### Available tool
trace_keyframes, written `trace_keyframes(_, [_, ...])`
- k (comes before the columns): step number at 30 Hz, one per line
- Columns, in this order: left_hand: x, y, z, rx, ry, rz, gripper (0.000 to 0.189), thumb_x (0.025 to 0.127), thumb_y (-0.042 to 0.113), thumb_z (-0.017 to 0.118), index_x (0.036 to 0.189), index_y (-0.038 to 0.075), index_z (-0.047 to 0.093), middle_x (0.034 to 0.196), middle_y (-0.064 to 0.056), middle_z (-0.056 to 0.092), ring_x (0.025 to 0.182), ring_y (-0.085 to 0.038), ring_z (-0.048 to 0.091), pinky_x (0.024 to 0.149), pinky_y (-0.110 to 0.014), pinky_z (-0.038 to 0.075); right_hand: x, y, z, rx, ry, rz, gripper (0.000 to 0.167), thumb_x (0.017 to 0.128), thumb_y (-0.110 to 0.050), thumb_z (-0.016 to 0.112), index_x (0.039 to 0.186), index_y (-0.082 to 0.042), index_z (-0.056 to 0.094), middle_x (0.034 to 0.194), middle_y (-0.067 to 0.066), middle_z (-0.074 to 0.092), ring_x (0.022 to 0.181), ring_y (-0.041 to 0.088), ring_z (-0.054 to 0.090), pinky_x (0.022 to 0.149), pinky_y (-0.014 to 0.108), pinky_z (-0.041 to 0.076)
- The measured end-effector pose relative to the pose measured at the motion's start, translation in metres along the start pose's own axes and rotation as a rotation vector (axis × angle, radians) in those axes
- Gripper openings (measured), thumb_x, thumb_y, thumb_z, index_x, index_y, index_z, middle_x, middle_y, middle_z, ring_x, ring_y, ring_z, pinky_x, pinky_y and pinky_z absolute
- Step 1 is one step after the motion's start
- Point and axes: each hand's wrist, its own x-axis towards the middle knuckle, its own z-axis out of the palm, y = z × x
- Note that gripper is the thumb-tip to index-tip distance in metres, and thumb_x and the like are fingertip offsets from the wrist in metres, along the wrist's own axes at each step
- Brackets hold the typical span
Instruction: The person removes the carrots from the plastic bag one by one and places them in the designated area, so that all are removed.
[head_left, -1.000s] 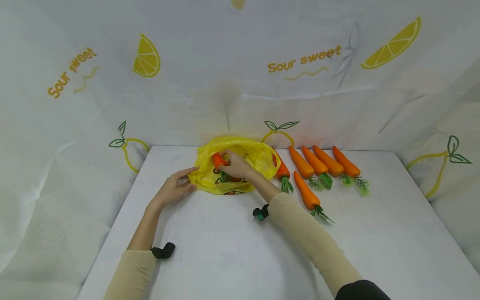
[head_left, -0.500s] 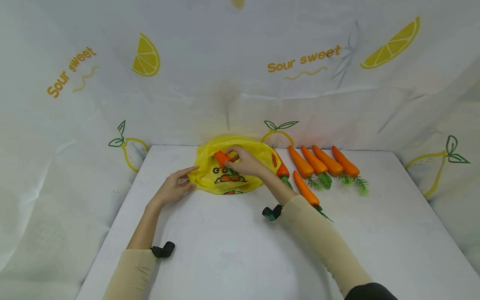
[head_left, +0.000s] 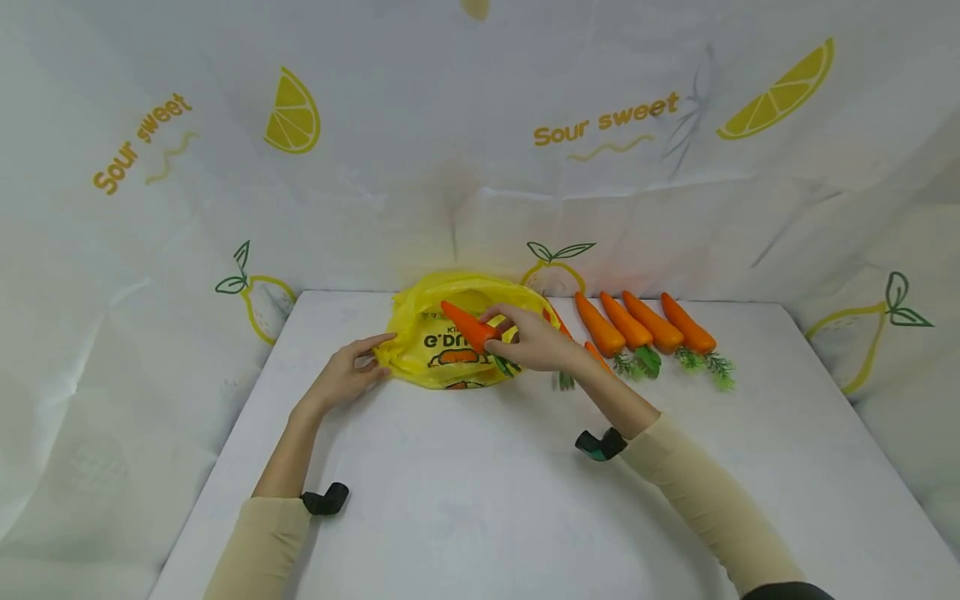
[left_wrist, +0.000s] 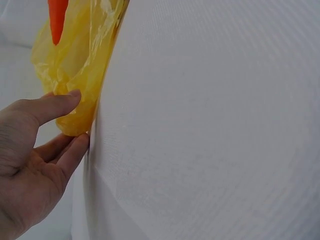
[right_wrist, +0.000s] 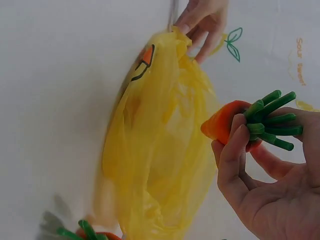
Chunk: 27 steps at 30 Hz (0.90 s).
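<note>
In the head view a yellow plastic bag (head_left: 408, 367) lies at the table's far side, its mouth held wide. My left hand (head_left: 341, 379) holds the bag's left edge; the left wrist view has the thumb (left_wrist: 57, 106) on one side of the plastic and fingers on the other. Above the bag's opening, my right hand (head_left: 536, 337) grips an orange carrot (head_left: 467, 323) near its leafy end, tip pointing left. The right wrist view shows that carrot's green stalks (right_wrist: 270, 120) between thumb and fingers. How much the bag contains is hidden.
Several carrots (head_left: 652, 321) lie in a row right of the bag, leafy ends toward me. Another carrot (head_left: 596, 354) is mostly hidden behind my right forearm. A white lemon-printed sheet (head_left: 420, 167) stands behind the white table (head_left: 450, 500).
My right hand has drawn the carrot up and right within the bag's mouth, so more of it shows. The right forearm has shifted right. My left hand stays at the bag's edge.
</note>
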Motion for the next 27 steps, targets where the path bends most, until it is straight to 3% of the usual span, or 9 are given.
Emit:
trace_keyframes(5, [-0.001, 0.000, -0.001, 0.001, 0.000, 0.005, 0.061, 0.102, 0.009, 0.074, 0.160, 0.020, 0.056, 0.168, -0.018, 0.050, 0.150, -0.046, 0.053, 0.122, -0.056, 0.052, -0.030, 0.002, -0.020, 0.016, 0.051, 0.036, 0.042, 0.105, -0.022, 0.071, 0.143, -0.010, 0.059, 0.132, 0.023, 0.071, 0.073, 0.022, 0.067, 0.065, 0.026, 0.059])
trace_keyframes(10, [-0.001, -0.001, 0.000, -0.004, -0.002, 0.008, 0.060, 0.103, 0.011, 0.074, 0.160, 0.020, 0.056, 0.169, -0.017, 0.050, 0.150, -0.045, 0.052, 0.122, -0.056, 0.052, -0.064, 0.010, -0.047, 0.055, 0.149, 0.023, 0.043, 0.106, -0.017, 0.072, 0.145, -0.007, 0.058, 0.135, 0.025, 0.067, 0.084, 0.028, 0.073, 0.072, 0.020, 0.061])
trace_keyframes(15, [0.000, 0.000, 0.000, -0.005, -0.005, 0.009, 0.060, 0.103, 0.013, 0.074, 0.160, 0.020, 0.056, 0.168, -0.017, 0.050, 0.151, -0.045, 0.052, 0.122, -0.057, 0.052, -0.102, 0.018, -0.069, 0.009, 0.245, 0.053, 0.041, 0.106, -0.015, 0.071, 0.144, -0.007, 0.059, 0.135, 0.027, 0.068, 0.094, 0.033, 0.076, 0.075, 0.018, 0.062])
trace_keyframes(22, [0.000, 0.002, 0.000, 0.008, 0.001, 0.006, 0.060, 0.103, 0.011, 0.075, 0.159, 0.020, 0.056, 0.168, -0.017, 0.050, 0.149, -0.045, 0.054, 0.121, -0.056, 0.053, -0.147, 0.038, -0.084, -0.060, 0.294, 0.121, 0.043, 0.107, -0.016, 0.070, 0.146, -0.004, 0.057, 0.137, 0.028, 0.067, 0.102, 0.037, 0.078, 0.075, 0.017, 0.062])
trace_keyframes(27, [0.000, 0.003, 0.001, 0.002, -0.001, 0.005, 0.060, 0.103, 0.011, 0.074, 0.159, 0.019, 0.056, 0.168, -0.018, 0.051, 0.149, -0.045, 0.054, 0.121, -0.056, 0.053, -0.174, 0.052, -0.083, -0.084, 0.291, 0.155, 0.045, 0.107, -0.016, 0.069, 0.147, -0.001, 0.055, 0.136, 0.031, 0.065, 0.087, 0.023, 0.076, 0.068, 0.019, 0.062])
